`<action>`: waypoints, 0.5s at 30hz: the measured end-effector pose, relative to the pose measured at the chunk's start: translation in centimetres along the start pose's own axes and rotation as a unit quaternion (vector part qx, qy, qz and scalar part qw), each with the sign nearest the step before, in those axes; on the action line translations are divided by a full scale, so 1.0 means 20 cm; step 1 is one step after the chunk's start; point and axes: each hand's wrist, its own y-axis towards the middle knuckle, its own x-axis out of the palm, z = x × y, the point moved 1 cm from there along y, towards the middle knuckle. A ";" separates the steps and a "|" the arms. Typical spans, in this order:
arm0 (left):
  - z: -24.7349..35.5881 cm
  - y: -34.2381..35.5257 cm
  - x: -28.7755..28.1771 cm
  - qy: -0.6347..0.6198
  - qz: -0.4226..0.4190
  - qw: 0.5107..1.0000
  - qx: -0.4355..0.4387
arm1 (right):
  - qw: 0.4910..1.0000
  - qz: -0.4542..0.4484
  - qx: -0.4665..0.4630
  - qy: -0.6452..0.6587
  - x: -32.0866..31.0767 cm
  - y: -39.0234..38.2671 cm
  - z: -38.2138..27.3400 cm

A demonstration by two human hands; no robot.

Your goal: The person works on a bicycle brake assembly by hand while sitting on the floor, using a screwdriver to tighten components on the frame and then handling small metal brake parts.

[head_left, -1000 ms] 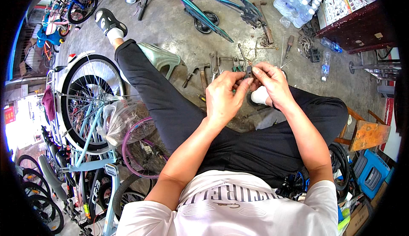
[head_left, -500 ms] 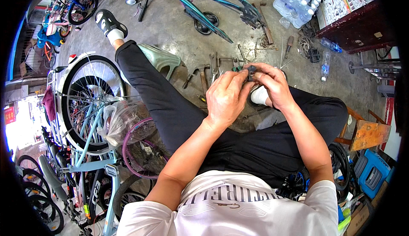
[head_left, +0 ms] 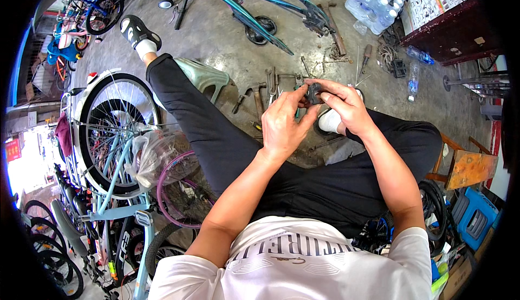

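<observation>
While both forearms (head_left: 236, 197) are stretched forward in the head view, a small dark part (head_left: 312, 94) is held to the right of the hammer (head_left: 259, 102), between the slightly parted fingers of the left hand (head_left: 286, 122) and those of the right hand (head_left: 346, 107), both turned inward.

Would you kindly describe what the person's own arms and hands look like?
The left hand and right hand are bare, with no gloves, and no watch or bracelet shows. The forearms are uncovered too; the short white sleeves belong to a white shirt with dark printing across the front.
</observation>
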 end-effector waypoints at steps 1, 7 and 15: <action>0.00 0.00 0.00 -0.007 -0.002 1.000 0.001 | 1.000 -0.004 0.002 0.026 0.01 0.00 -0.01; 0.00 0.00 0.00 -0.054 -0.012 0.998 -0.015 | 0.996 0.003 -0.008 -0.087 -0.01 0.01 -0.01; 0.01 0.02 -0.02 -0.036 -0.011 0.999 -0.019 | 1.000 0.000 -0.017 0.001 -0.01 0.00 -0.01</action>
